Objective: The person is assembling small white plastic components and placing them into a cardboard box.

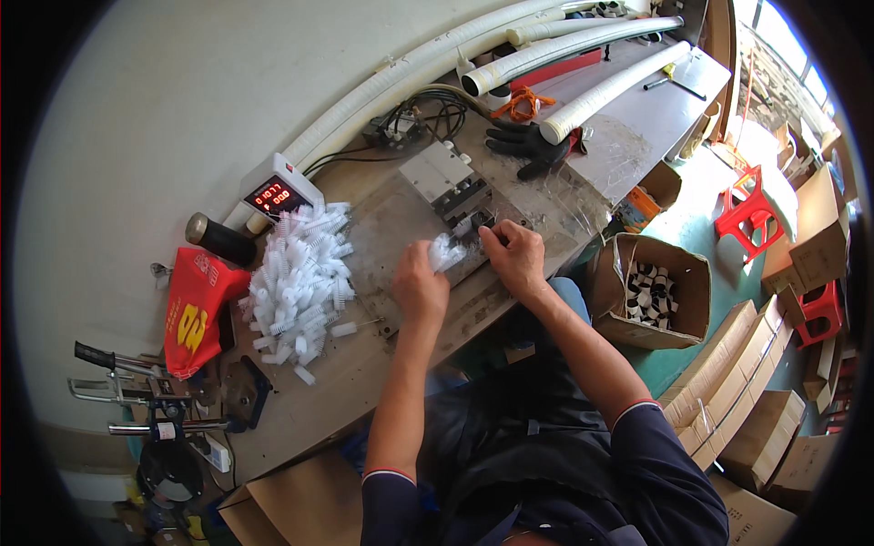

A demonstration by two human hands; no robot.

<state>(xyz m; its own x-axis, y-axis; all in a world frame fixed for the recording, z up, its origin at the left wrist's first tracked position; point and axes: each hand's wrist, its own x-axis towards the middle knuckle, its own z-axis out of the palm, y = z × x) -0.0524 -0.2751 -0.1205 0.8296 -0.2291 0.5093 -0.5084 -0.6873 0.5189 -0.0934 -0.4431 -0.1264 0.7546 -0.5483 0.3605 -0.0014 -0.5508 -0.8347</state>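
My left hand (420,280) is closed around a few small white bristle brushes (445,253), which poke out past its fingers. Pinched together, the fingers of my right hand (515,258) are at a small dark part (479,221) on the metal bench fixture (446,179). What they grip there is hidden. To the left of my left hand a big heap of similar white brushes (300,282) lies on the bench, with a few loose ones at its near edge.
A counter box with red digits (280,189), a dark cylinder (220,238) and a red bag (196,314) surround the heap. Behind the fixture lie a black glove (533,147) and long white tubes (614,91). On my right, a carton (696,296) holds black-and-white pieces.
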